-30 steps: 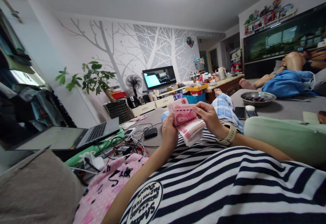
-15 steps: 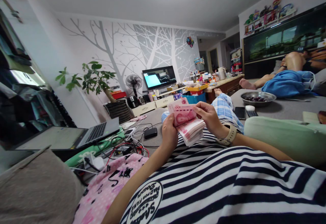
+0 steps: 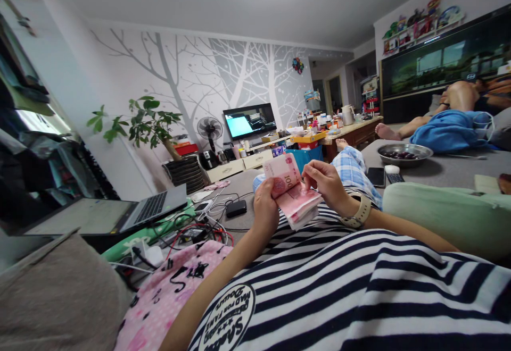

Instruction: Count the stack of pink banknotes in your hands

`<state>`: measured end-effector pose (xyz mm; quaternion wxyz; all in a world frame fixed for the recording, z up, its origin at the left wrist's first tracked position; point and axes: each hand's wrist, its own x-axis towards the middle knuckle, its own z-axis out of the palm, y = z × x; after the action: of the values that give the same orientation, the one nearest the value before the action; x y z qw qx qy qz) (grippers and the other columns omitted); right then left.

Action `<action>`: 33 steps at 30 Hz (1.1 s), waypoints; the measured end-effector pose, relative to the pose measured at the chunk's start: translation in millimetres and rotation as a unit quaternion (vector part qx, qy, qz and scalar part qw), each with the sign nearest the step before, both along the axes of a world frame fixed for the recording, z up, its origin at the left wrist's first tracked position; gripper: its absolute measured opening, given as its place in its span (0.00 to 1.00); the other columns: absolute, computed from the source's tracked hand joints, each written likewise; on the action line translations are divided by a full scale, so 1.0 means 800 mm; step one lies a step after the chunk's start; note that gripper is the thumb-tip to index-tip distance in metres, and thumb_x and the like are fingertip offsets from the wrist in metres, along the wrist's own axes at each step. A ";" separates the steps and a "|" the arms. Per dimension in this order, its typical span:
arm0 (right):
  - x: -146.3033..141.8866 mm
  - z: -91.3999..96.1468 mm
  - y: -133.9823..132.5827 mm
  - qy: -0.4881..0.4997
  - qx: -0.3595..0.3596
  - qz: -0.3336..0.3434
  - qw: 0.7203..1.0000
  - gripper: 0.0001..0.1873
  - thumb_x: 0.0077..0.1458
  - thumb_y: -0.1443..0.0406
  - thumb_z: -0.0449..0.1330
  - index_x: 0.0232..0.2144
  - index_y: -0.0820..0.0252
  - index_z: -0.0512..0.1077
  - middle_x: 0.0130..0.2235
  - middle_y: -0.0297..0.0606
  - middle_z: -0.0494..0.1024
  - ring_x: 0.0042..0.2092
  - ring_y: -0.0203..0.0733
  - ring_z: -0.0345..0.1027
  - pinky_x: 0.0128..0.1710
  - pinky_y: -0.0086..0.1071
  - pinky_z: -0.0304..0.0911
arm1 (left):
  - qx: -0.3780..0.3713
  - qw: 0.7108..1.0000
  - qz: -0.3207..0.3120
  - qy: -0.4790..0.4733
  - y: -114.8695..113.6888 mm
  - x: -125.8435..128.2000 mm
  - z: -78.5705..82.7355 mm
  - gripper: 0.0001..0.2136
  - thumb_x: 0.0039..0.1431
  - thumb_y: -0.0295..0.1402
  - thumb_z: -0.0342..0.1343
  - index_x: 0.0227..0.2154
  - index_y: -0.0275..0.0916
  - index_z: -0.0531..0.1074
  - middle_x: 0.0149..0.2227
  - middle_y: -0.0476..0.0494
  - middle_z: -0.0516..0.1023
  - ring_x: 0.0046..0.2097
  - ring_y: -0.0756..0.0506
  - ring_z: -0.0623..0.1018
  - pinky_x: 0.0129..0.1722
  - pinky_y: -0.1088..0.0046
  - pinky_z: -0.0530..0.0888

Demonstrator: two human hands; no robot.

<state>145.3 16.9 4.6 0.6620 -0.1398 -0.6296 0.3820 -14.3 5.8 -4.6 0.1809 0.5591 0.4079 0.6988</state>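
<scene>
My left hand [image 3: 266,201] is closed around the left end of a thick stack of pink banknotes [image 3: 301,214]. One part of the notes is folded up above my thumb, and a banknote with a printed 100 [image 3: 285,173] faces me there. On the other side, my right hand [image 3: 325,181] has thumb and fingers pinched at the right edge of the stack, on what looks like the blurred edge of a note. The stack is held over my lap, above the striped shirt [image 3: 339,276].
To the left are a laptop [image 3: 151,207], tangled cables and a black box [image 3: 236,208]. At the right lie a green cushion [image 3: 439,212], a phone [image 3: 376,176], a remote [image 3: 395,177] and a metal bowl [image 3: 425,157] of dark fruit. Another person's legs [image 3: 459,98] rest beyond.
The note spread between both hands has left my right fingers and turned down over the stack's left side. A different printed face now shows upright. My left hand keeps its hold.
</scene>
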 end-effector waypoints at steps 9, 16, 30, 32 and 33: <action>0.001 0.001 0.004 0.018 0.004 -0.049 0.999 0.17 0.47 0.54 0.66 0.24 0.59 0.66 0.23 0.29 0.66 0.25 0.32 0.58 0.25 0.28 0.53 | -0.043 0.957 -0.227 -0.174 0.005 0.013 -0.002 0.08 0.50 0.39 0.58 0.30 0.41 0.74 0.31 0.49 0.79 0.32 0.45 0.79 0.40 0.64 0.76; 0.000 -0.001 0.009 -0.007 0.001 -0.050 0.999 0.18 0.49 0.52 0.63 0.23 0.59 0.65 0.23 0.30 0.65 0.25 0.33 0.55 0.24 0.29 0.51 | -0.043 0.950 -0.251 -0.182 0.006 0.013 -0.003 0.10 0.46 0.38 0.62 0.29 0.39 0.73 0.30 0.48 0.80 0.32 0.46 0.79 0.40 0.65 0.75; 0.001 0.002 0.002 -0.007 0.006 -0.055 0.998 0.17 0.49 0.53 0.63 0.21 0.59 0.66 0.22 0.30 0.65 0.25 0.33 0.55 0.24 0.29 0.51 | 0.006 0.999 0.015 0.032 -0.016 0.006 0.010 0.13 0.61 0.33 0.46 0.31 0.37 0.76 0.36 0.41 0.79 0.41 0.44 0.75 0.47 0.68 0.70; 0.001 0.002 0.000 -0.007 0.009 -0.055 0.998 0.17 0.49 0.53 0.63 0.21 0.59 0.66 0.22 0.30 0.65 0.25 0.33 0.55 0.24 0.29 0.51 | 0.005 0.999 0.026 0.045 -0.015 0.006 0.010 0.15 0.62 0.34 0.44 0.30 0.37 0.75 0.35 0.41 0.79 0.40 0.44 0.75 0.46 0.67 0.71; 0.001 0.002 0.000 -0.008 0.010 -0.056 0.998 0.17 0.49 0.53 0.63 0.21 0.59 0.66 0.22 0.30 0.65 0.25 0.33 0.55 0.24 0.29 0.51 | 0.003 0.999 0.026 0.047 -0.015 0.006 0.010 0.16 0.63 0.35 0.43 0.30 0.37 0.75 0.35 0.41 0.79 0.39 0.44 0.75 0.45 0.67 0.71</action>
<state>146.3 17.0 6.6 0.6788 -0.1707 -0.6297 0.3371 -9.3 -6.1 3.5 0.1415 0.5813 0.4284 0.6772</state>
